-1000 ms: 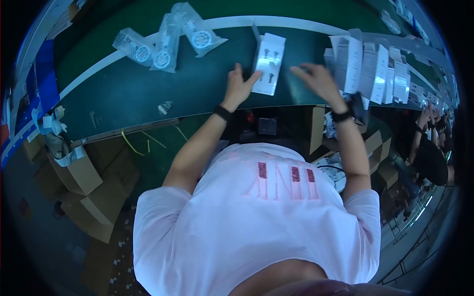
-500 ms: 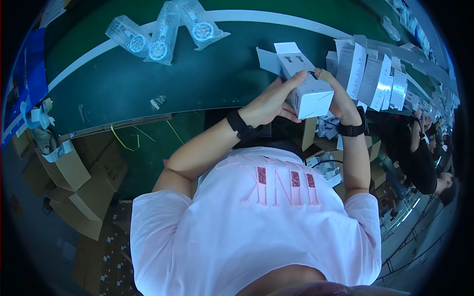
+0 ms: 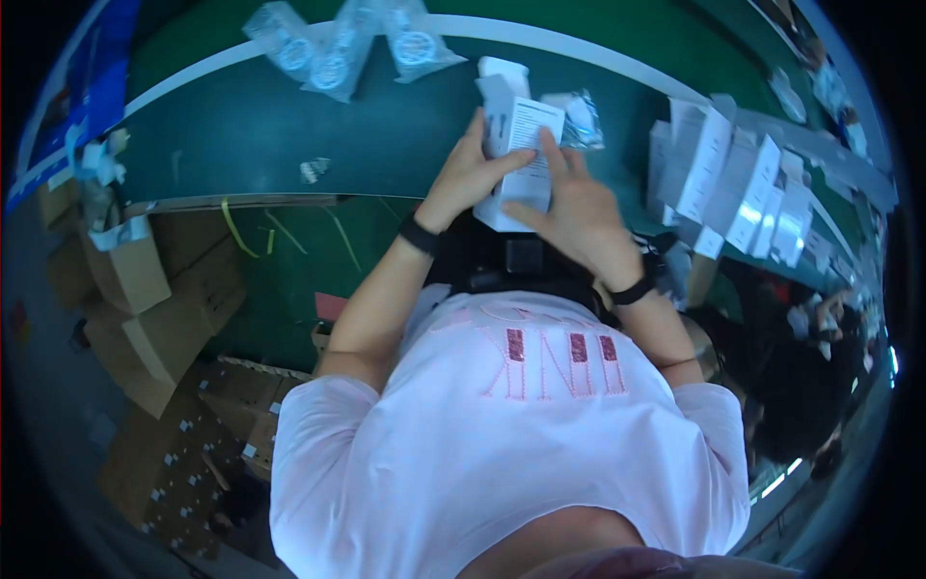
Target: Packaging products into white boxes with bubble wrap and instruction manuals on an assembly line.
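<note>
A white cardboard box [image 3: 536,118] with fine print on one side stands tilted near the table's front edge, its top flaps open. My left hand [image 3: 465,179] grips it from the left, thumb across the printed side. Over the box's right side, my right hand [image 3: 586,210] is slightly blurred, its fingers and thumb spread apart and the fingertips at the printed face. Just behind the box on the right lies a small clear plastic packet [image 3: 583,121]; what is in it cannot be made out.
Several bubble-wrapped items with round white ends [image 3: 415,46] lie at the back left. A row of open white boxes [image 3: 699,159] stands on the right. Crumpled clear plastic [image 3: 313,171] sits on the green table [image 3: 231,145]. Brown cartons [image 3: 183,309] are at lower left; another person [image 3: 801,376] is at right.
The box has moved left and turned, so its printed side now faces right. My right hand has come off its far side and opened out. The small plastic packet has come into view.
</note>
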{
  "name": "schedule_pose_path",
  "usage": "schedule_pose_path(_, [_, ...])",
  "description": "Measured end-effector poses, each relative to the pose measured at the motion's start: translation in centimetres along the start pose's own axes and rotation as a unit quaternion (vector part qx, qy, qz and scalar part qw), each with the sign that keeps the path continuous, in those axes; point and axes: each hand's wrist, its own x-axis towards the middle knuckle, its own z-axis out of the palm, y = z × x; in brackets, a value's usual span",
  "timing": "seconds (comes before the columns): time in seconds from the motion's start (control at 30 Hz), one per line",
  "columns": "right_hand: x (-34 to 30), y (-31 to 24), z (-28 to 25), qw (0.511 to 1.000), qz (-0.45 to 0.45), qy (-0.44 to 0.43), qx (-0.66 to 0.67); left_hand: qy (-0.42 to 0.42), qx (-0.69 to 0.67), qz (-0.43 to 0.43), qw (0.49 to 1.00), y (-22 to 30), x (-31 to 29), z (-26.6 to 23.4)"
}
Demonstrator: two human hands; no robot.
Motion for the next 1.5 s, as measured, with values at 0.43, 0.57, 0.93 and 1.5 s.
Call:
schedule_pose_path(0.43, [13.3,-4.7,-3.6,0.965,-0.079,0.22,0.119,0.34,0.364,-0.008,0.867,2.1,10.0,-10.0])
schedule_pose_path(0.57, [13.5,-4.8,-5.6,0.957,-0.038,0.2,0.208,0.092,0.039,0.148,0.984,3.1,7.2,-13.7])
schedule_pose_path(0.93, [4.4,-11.9,-11.5,0.877,-0.375,0.282,0.101,-0.199,-0.376,0.028,0.905,9.5,-8.6,-10.1])
schedule_pose_path(1.5, [2.8,1.7,-0.8,0.671,0.102,0.201,0.707,-0.075,0.308,0.184,0.93,7.2,-4.5,-9.1])
